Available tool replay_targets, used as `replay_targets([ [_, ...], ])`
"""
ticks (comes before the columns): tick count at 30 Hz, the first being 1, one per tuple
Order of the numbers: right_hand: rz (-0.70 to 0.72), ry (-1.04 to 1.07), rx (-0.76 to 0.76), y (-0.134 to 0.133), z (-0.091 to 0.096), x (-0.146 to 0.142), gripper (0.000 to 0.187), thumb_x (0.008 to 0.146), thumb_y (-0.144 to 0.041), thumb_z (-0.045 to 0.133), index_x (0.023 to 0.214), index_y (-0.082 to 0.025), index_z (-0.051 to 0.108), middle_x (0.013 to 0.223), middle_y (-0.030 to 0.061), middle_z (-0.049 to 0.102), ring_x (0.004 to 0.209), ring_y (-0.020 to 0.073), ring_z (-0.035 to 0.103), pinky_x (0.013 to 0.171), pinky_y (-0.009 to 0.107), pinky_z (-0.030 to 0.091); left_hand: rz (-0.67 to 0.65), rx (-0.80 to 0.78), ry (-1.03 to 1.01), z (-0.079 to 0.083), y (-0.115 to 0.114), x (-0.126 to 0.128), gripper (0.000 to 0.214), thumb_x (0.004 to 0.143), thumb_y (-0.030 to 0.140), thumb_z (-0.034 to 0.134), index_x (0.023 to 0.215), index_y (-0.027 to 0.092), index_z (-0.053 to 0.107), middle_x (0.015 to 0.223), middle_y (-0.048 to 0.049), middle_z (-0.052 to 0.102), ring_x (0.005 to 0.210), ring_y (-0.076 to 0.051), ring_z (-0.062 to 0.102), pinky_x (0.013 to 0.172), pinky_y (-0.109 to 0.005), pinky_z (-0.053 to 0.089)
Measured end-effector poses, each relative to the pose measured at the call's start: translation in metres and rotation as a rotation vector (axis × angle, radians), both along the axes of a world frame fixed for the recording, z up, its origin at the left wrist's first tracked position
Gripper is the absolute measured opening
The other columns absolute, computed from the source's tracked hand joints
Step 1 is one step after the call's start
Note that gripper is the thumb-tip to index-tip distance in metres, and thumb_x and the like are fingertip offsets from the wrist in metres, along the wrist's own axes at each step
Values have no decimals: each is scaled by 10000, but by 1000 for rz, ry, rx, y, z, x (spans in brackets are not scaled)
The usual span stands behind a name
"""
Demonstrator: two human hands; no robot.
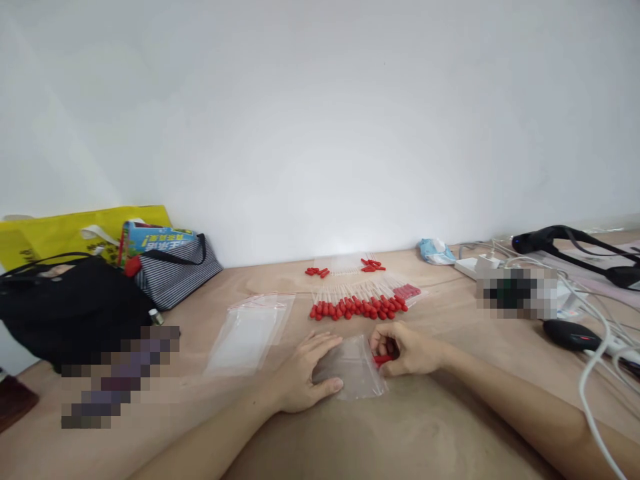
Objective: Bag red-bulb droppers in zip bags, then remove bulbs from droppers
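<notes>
A clear plastic zip bag [353, 373] lies flat on the table in front of me. My left hand [313, 373] rests on its left side, fingers and thumb spread apart. At the bag's right edge, my right hand [405, 350] is closed on a red-tipped stick [384, 359]; only the red end shows, and whether there is more than one I cannot tell. Just beyond my hands lies a row of several pale sticks with red tips [357, 307]. Further back, more red-tipped sticks [373, 265] lie near the wall.
Flat empty zip bags [250, 330] lie left of my hands. A black bag [95, 307], a striped bag [175, 270] and a yellow bag [30, 237] stand at the left. On the right are white cables [587, 380], a black mouse-like device [570, 335] and a blue-and-white packet [435, 251].
</notes>
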State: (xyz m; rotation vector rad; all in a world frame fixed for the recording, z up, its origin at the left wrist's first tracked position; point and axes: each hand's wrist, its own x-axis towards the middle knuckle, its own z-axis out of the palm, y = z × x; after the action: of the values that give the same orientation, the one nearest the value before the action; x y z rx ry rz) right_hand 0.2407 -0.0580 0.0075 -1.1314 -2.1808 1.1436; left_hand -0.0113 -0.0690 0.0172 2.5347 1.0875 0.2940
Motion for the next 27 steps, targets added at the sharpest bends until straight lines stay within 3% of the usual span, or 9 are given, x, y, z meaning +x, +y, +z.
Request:
replay_targets([
  [6, 17, -144, 40, 5, 16, 15, 271, 550, -141, 632, 803, -160, 536, 655, -53, 500, 554, 58, 430, 484, 162, 334, 19, -36, -27, 5, -2, 1, 596, 746, 433, 539, 1277, 217, 374, 1334, -66, 399, 1249, -254, 303, 1046, -450, 213],
  [9, 49, -201, -27, 6, 19, 18, 278, 525, -191, 671, 772, -159, 546, 653, -48, 532, 557, 65, 450, 474, 162, 334, 105, -82, -102, 7, -2, 2, 468, 810, 415, 449, 1235, 221, 428, 1295, -57, 449, 1208, -233, 368, 1019, -418, 277],
  [12, 80, -234, -95, 7, 18, 19, 217, 534, -174, 646, 733, -162, 561, 616, -46, 558, 523, 70, 464, 456, 167, 333, 169, -68, -197, 5, 0, 3, 325, 852, 299, 369, 1131, 222, 517, 1184, -47, 539, 1099, -194, 475, 959, -364, 360],
  [16, 32, -245, -66, 10, 23, 34, 212, 508, -114, 615, 709, -178, 603, 572, -50, 571, 492, 77, 472, 432, 168, 330, 208, 27, -219, -3, 5, 3, 273, 766, 181, 451, 1001, 204, 587, 1081, -64, 557, 1027, -201, 503, 917, -355, 385],
  [21, -41, -124, -121, 18, 41, 66, 199, 588, -217, 626, 782, -179, 654, 635, -9, 619, 539, 104, 540, 495, 202, 408, 334, -35, -202, -4, 10, -1, 286, 689, 201, 523, 971, 182, 566, 894, -50, 585, 848, -190, 545, 774, -329, 435],
  [25, -138, 81, -146, 25, 52, 82, 290, 635, -339, 640, 857, -154, 627, 619, -4, 608, 533, 107, 553, 545, 245, 447, 333, -221, -123, 11, 12, -7, 170, 706, 318, 497, 747, 164, 558, 623, 18, 531, 594, -142, 502, 567, -257, 405],
  [27, -201, 185, -114, 27, 53, 81, 309, 624, -370, 658, 830, -147, 599, 622, -4, 606, 549, 107, 557, 568, 258, 459, 333, -220, -199, 20, 13, -16, 209, 715, 370, 474, 695, 169, 528, 595, 27, 514, 570, -131, 486, 540, -239, 383],
])
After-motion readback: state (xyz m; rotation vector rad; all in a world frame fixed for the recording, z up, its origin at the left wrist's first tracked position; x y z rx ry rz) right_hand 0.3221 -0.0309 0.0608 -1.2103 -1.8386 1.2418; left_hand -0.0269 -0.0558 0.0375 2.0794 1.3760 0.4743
